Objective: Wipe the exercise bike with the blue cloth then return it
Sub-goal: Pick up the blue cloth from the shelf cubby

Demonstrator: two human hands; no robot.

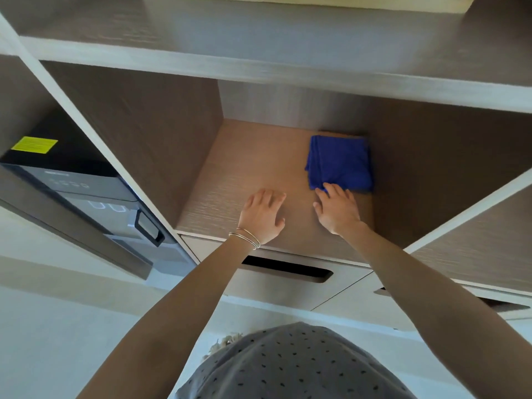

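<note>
Soft, even light is seen — bright below, dimmer inside the shelf (244, 156). Edges are bent by the wide lens; everything is slightly blurred.

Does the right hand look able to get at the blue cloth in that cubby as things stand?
Probably yes. The right hand has its fingertips on the near edge of the blue cloth, nothing lies between them, and the left hand rests apart on the shelf.

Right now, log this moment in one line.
left hand: open over shelf | right hand: touching near edge of folded blue cloth
</note>
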